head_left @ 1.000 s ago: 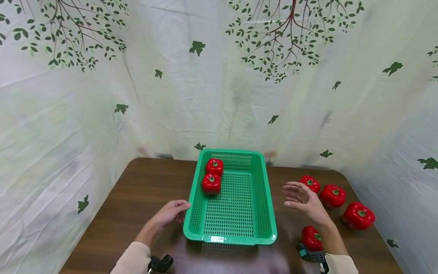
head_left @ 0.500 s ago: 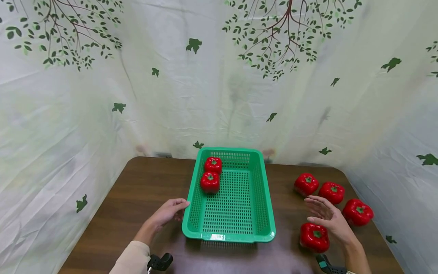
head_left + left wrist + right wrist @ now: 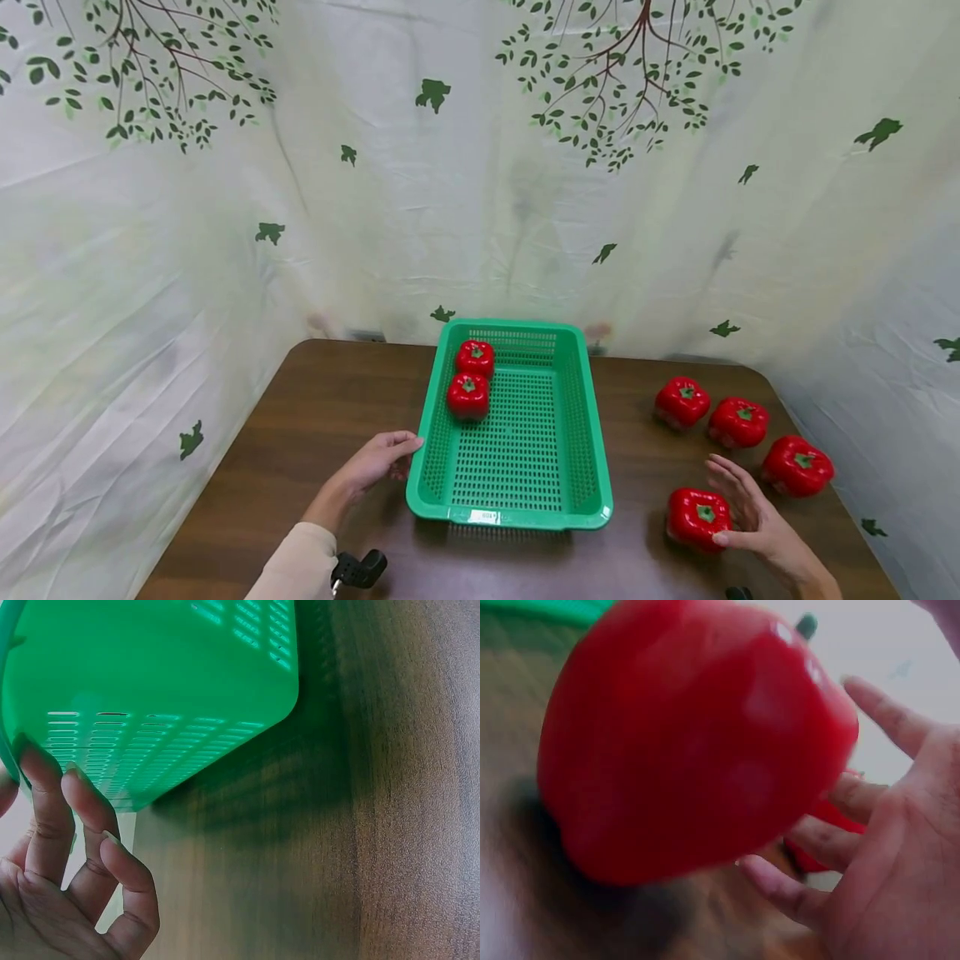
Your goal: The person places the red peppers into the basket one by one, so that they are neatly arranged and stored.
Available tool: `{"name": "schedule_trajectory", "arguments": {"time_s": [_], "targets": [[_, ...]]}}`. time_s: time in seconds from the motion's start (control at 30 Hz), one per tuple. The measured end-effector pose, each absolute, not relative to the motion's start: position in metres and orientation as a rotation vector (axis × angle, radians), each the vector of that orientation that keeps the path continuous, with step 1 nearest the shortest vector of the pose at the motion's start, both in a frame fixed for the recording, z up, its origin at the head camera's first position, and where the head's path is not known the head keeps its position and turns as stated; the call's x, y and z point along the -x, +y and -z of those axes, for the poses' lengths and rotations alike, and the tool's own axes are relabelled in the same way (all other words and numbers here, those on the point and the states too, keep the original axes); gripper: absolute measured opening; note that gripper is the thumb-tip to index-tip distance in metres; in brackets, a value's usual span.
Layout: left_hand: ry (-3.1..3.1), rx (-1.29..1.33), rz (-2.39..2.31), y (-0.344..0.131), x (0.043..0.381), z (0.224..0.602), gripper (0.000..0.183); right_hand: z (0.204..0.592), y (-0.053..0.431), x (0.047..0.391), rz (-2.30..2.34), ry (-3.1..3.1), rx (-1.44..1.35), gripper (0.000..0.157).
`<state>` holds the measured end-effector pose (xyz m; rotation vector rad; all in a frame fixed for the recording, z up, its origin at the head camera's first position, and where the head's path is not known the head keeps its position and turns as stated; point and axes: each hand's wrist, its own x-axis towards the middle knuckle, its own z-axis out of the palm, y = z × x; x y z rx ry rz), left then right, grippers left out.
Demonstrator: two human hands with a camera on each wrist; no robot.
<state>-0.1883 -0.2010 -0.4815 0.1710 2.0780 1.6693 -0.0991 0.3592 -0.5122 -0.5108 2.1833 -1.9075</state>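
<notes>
My left hand (image 3: 375, 462) pinches the left rim of a green perforated plastic basket (image 3: 510, 518). In the left wrist view, its fingers bend up beneath the basket's edge, and the thumb is mostly out of frame. Two glossy red bell peppers, one (image 3: 475, 357) behind the other (image 3: 468, 397), sit inside along the basket's left wall. My right hand (image 3: 761, 521) is spread at the right side of another red bell pepper (image 3: 693, 517) on the table. The thumb overlaps the pepper's near right side; the other fingers are extended beyond it. This pepper (image 3: 697, 742) fills much of the right wrist view.
Three more red bell peppers, the leftmost (image 3: 682, 402), the middle one (image 3: 738, 422) and the rightmost (image 3: 798, 467), form a slanting row at the table's right. The brown wooden table (image 3: 315, 400) meets a pale curtain (image 3: 390, 250) printed with leaves behind.
My right hand has moved right and toward me, from beside the far peppers to the nearest one, its thumb now at that pepper. The left hand has stayed on the basket rim.
</notes>
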Motion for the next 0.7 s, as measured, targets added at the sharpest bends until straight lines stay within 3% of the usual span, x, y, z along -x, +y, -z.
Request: {"name": "schedule_trajectory", "arguments": {"time_s": [0.37, 0.7], "targets": [[2.068, -0.184, -1.675, -0.2021, 0.1888, 0.4826, 0.04, 0.5213, 0.3601, 0.0916, 1.78, 2.136, 0.328, 0.081], [2.069, -0.189, -1.676, -0.2025, 0.1874, 0.4821, 0.041, 0.5216, 0.3617, 0.0952, 1.692, 2.079, 0.054, 0.059]]}}
